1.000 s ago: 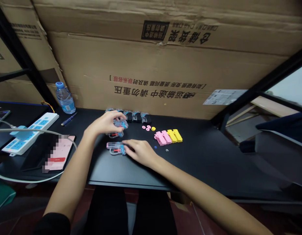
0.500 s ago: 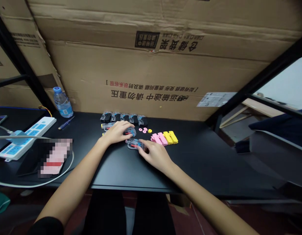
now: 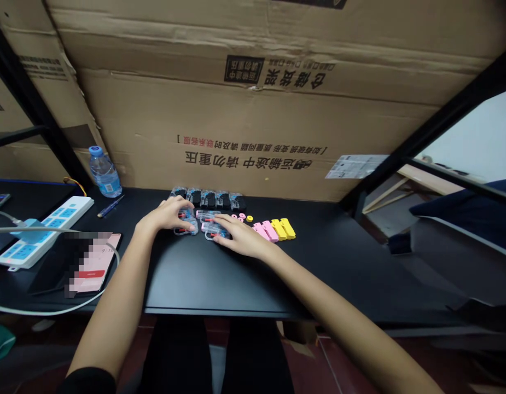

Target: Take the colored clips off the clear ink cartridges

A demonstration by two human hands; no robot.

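Note:
My left hand (image 3: 166,214) curls over a transparent plastic toy piece with blue and red parts (image 3: 186,226), which lies on the black desk (image 3: 220,279). My right hand (image 3: 240,237) has its fingers on a similar transparent piece (image 3: 211,231) just to the right. Its lower part is partly hidden by the fingers. Behind both hands stands a row of several black-and-transparent pieces (image 3: 207,198). To the right lie small pink discs (image 3: 238,216), a yellow disc (image 3: 249,218), and pink (image 3: 266,231) and yellow (image 3: 283,229) bars.
A white power strip (image 3: 43,232) with a blue plug and a masked phone (image 3: 94,262) lie at the left. A water bottle (image 3: 104,172) and a small screwdriver (image 3: 111,206) stand behind them. A cardboard box (image 3: 244,109) rises along the desk's back.
Both hands and their transparent pieces have shifted left on the desk, and the pieces now lie closer together. The view has also tilted slightly.

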